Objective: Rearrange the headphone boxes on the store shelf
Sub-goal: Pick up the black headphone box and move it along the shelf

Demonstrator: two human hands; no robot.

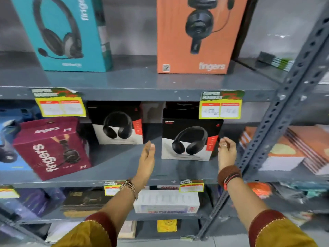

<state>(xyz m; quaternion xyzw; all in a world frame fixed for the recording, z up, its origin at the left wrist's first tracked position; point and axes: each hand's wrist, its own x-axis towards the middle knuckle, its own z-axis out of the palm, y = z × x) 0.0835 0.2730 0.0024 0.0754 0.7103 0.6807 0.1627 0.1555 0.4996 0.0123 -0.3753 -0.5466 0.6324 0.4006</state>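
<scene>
On the middle grey shelf (124, 163) a black-and-white headphone box (190, 139) stands upright at the right. A similar box (117, 123) stands further back to its left. A maroon "fingers" box (51, 148) sits tilted at the left. My left hand (146, 157) is open, fingers straight, just left of the right-hand box and apart from it. My right hand (227, 152) is open with curled fingers at that box's right edge, close to it or barely touching. On the upper shelf stand a teal box (67, 32) and an orange box (197, 34).
A slotted grey upright post (277, 122) rises just right of my right hand. Yellow-green price tags (220, 106) hang from the shelf edges. Stacked orange books (288, 150) lie in the bay to the right. A blue box (8, 139) sits far left; more boxes fill the lower shelf.
</scene>
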